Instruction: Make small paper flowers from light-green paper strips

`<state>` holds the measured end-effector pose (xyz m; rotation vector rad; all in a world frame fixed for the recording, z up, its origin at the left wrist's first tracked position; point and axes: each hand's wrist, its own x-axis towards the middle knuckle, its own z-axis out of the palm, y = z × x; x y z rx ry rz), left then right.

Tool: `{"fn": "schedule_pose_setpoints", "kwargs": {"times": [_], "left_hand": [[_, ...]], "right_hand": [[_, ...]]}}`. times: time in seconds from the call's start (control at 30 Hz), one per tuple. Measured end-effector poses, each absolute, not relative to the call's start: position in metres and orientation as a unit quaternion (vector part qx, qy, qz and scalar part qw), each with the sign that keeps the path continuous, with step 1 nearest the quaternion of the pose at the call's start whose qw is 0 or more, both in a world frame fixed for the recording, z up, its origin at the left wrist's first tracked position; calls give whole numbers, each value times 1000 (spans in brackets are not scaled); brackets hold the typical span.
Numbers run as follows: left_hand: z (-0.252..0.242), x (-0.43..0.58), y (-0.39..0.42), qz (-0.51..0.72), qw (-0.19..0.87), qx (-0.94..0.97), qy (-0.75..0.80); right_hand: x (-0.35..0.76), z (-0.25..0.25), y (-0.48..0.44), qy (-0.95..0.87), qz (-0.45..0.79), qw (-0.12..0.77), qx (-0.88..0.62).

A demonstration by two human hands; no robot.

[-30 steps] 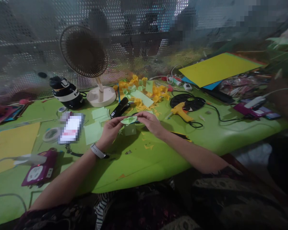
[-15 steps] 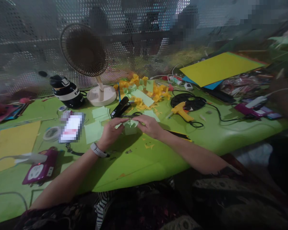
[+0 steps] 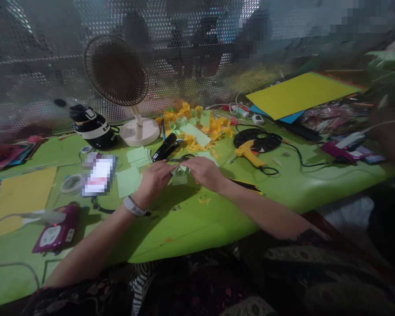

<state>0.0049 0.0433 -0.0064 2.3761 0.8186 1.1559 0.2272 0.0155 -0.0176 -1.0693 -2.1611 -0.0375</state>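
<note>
A small piece of pale green paper (image 3: pixel 179 171) is pinched between both hands just above the green table (image 3: pixel 191 219). My left hand (image 3: pixel 154 177), with a white band on its wrist, grips the left side of the paper, fingers curled. Closed on the right side of the same piece is my right hand (image 3: pixel 204 172). The paper is partly folded and mostly hidden by my fingers. A black stapler (image 3: pixel 164 148) lies just behind my hands, and pale green paper squares (image 3: pixel 130 180) lie to their left.
A desk fan (image 3: pixel 120 83) stands at the back before a perforated screen. Yellow and green paper scraps (image 3: pixel 197 125), a yellow glue gun (image 3: pixel 248 152) with black cable, a large yellow sheet (image 3: pixel 299 93), a black bottle (image 3: pixel 92 127), a tape roll (image 3: pixel 71 183) and a purple device (image 3: pixel 55 228) surround me.
The paper was held out flat between my fingertips; both hands have since lowered slightly and drawn together, folding it so that less of it shows.
</note>
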Motion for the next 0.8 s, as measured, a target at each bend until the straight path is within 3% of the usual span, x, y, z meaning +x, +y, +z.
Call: {"fn": "schedule_pose_setpoints", "kwargs": {"times": [0.4,0.8], "left_hand": [[-13,8,36,338,-107,897,263],[-15,10,29,304,-70,888,339]], "right_hand": [[218,-20,7,-835,-52,346,-425],[212,-13,1,-823,-27,305,-478]]}}
